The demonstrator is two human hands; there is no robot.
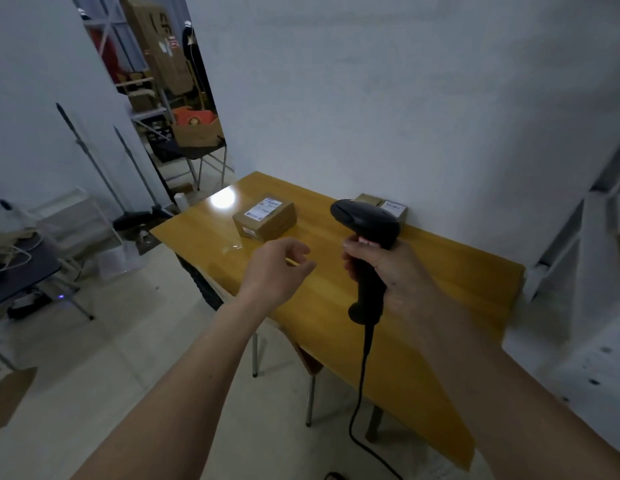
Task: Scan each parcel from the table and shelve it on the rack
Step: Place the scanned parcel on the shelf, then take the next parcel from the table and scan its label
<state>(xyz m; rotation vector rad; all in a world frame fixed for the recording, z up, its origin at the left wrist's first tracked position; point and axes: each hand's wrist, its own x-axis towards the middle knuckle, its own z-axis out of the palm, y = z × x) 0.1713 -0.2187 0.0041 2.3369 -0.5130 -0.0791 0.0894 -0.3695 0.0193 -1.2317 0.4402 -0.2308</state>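
Observation:
A small brown cardboard parcel [265, 220] with white labels lies on the yellow wooden table [422, 306], near its far left end. A second parcel [388, 206] sits against the wall, partly hidden behind the scanner head. My right hand [384, 265] grips the handle of a black barcode scanner [367, 237], held upright above the table with its head pointing left; its cable hangs down. My left hand [277, 268] hovers over the table just in front of the first parcel, fingers loosely curled, holding nothing.
A white metal rack [578, 237] stands at the right, past the table's end. Left of the table are a white wire cart [72, 226], a dark side table with cables [17, 271] and tripod poles. A doorway behind shows stacked cartons.

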